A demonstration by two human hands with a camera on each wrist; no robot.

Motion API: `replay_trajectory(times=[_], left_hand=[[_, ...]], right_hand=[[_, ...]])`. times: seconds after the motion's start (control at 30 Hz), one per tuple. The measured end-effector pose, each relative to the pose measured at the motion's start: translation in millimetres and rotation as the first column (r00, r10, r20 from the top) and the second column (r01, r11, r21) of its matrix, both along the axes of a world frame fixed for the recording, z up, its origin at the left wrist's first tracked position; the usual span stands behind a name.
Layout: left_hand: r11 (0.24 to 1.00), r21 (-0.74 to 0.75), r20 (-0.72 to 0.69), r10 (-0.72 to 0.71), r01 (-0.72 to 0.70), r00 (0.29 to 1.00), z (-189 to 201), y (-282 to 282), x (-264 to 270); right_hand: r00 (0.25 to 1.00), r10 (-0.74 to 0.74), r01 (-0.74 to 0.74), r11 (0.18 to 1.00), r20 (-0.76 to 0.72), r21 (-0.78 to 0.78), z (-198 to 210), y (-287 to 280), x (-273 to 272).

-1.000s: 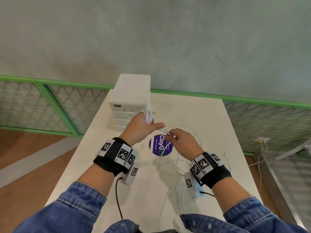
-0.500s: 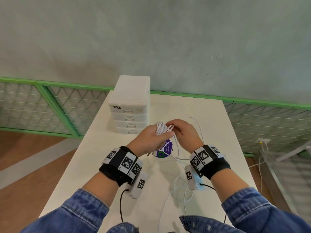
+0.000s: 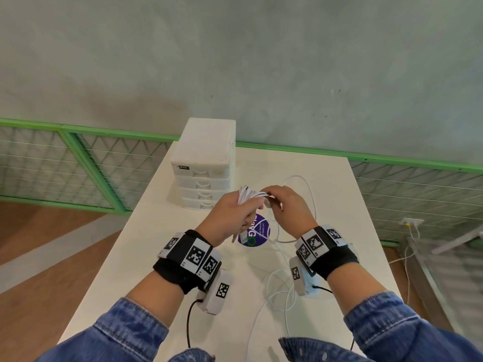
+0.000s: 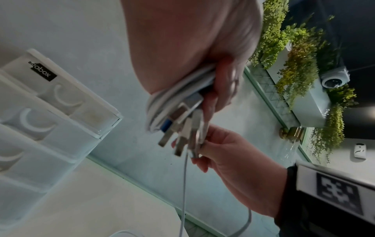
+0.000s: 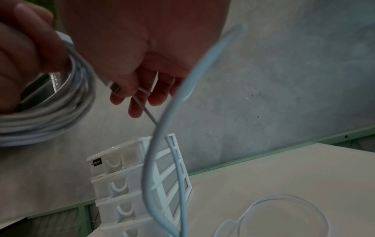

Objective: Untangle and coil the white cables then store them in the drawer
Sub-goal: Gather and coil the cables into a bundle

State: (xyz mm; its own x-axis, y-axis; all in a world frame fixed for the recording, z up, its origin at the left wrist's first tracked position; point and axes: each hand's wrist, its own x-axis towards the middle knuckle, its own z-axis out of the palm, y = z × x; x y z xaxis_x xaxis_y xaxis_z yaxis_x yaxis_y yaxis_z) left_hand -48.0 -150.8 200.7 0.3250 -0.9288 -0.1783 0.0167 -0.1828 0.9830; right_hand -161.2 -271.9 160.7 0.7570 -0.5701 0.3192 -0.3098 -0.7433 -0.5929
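My left hand [image 3: 232, 218] grips a coil of white cable [image 3: 248, 195] above the white table [image 3: 162, 244], just in front of the white drawer unit [image 3: 202, 163]. In the left wrist view the coil [image 4: 162, 102] sits in my fist with several metal plug ends [image 4: 178, 136] sticking out below. My right hand [image 3: 286, 207] pinches a plug end and a strand of cable at the coil's right side; in the right wrist view its fingers [image 5: 129, 89] hold a connector next to the coil [image 5: 50, 115]. Loose white cable [image 3: 279, 283] trails down over the table. All drawers look closed.
A purple round sticker [image 3: 254, 232] lies on the table under my hands. A green-framed wire fence [image 3: 78, 165] runs behind the table, below a grey-green wall. More loose cable loops [image 5: 284, 213] lie on the table at the right.
Both hands have come together and lifted towards me, away from the drawer unit. My right hand has moved from the loose strand up to the coil held by my left hand.
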Motion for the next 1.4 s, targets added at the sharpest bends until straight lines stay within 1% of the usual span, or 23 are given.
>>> replay_trajectory(times=[0.07, 0.13, 0.17, 0.23, 0.27, 0.33, 0.4, 0.53, 0.7, 0.8, 0.97, 1.03, 1.13, 1.33, 1.4], left_hand=[[0.998, 0.009, 0.04, 0.056, -0.056, 0.998, -1, -1, 1], [0.993, 0.006, 0.088, 0.121, -0.122, 0.989, -4, -3, 3], [0.988, -0.002, 0.097, 0.154, -0.155, 0.983, -6, -5, 3], [0.98, -0.031, 0.089, 0.199, -0.197, 0.976, -7, -7, 5], [0.979, -0.051, 0.083, 0.203, -0.2, 0.976, -7, -7, 5], [0.981, -0.082, 0.093, 0.184, -0.176, 0.979, -6, -7, 3], [0.987, -0.089, 0.104, 0.143, -0.134, 0.984, -4, -6, 0], [0.996, -0.073, 0.048, 0.062, -0.058, 0.997, 1, -1, -7], [0.998, -0.042, 0.045, -0.04, 0.042, 0.998, -1, 1, -9], [0.997, -0.029, 0.05, -0.074, 0.075, 0.996, -4, 2, -8], [0.994, -0.016, 0.026, -0.105, 0.105, 0.994, -6, 1, -8], [0.993, 0.002, 0.016, -0.12, 0.12, 0.993, -8, 2, -8], [0.986, 0.024, -0.01, -0.167, 0.167, 0.986, -9, 2, -10], [0.973, 0.07, -0.12, -0.211, 0.22, 0.97, -7, 0, -11], [0.971, 0.05, -0.167, -0.221, 0.233, 0.961, -7, 1, -8]], right_hand=[[0.997, -0.06, 0.063, 0.997, 0.056, -0.051, 0, -5, -3], [0.981, -0.118, 0.138, 0.983, 0.156, -0.119, 0, -9, -4], [0.971, -0.139, 0.166, 0.978, 0.196, -0.129, 0, -8, -5], [0.96, -0.165, 0.189, 0.978, 0.226, -0.09, -3, -4, -7], [0.964, -0.169, 0.181, 0.983, 0.206, -0.042, -5, -1, -7], [0.981, -0.138, 0.127, 0.988, 0.134, 0.09, -10, 3, -7], [0.991, -0.099, 0.082, 0.981, 0.093, 0.176, -14, 5, -5], [0.981, -0.126, 0.086, 0.964, 0.145, 0.253, -14, 3, -2], [0.969, -0.114, 0.059, 0.968, 0.218, 0.246, -6, 1, 1], [0.96, -0.085, 0.026, 0.976, 0.268, 0.218, -1, 0, 0], [0.958, -0.087, 0.028, 0.976, 0.271, 0.214, 0, -3, 1], [0.961, -0.091, 0.031, 0.974, 0.259, 0.225, 1, -3, 2], [0.978, -0.072, 0.023, 0.971, 0.198, 0.24, 0, -3, 5], [0.993, 0.001, -0.034, 0.957, 0.114, 0.287, -4, 0, 13], [0.999, 0.018, -0.03, 0.961, 0.045, 0.276, -7, 2, 14]])
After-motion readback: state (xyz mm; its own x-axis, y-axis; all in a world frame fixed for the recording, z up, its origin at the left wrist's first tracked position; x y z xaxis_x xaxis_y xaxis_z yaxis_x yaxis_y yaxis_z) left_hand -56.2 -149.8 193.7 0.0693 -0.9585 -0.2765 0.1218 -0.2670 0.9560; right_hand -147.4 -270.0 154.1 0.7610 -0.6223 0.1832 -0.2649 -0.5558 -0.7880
